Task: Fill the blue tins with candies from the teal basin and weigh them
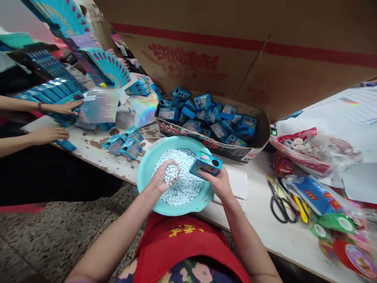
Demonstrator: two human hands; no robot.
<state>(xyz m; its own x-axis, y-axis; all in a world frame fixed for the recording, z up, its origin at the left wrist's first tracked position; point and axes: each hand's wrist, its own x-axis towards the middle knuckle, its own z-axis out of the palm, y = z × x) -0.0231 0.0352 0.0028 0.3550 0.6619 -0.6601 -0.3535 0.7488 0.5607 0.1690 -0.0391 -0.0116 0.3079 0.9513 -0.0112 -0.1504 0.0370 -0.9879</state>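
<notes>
A turquoise basin (144,173) sits at the table's front edge, partly filled with small pale pellets (185,190). My left hand (165,176) is over the basin, palm up, its fingers curled around a heap of the pellets. On the basin's right side my right hand (219,181) grips a small blue printed box (206,163) with a dark round spot on its top. Behind the basin stands a shallow carton (250,153) heaped with similar blue boxes (203,102). Several more blue boxes (131,148) lie left of the basin.
At the left, a co-worker's hands (48,135) touch blue packages near a clear plastic sheet (100,106). A tall cardboard panel (250,70) rises behind the carton. On the right lie black-handled scissors (282,208), a yellow cutter (302,208), tape rolls (343,224) and plastic bags (312,192).
</notes>
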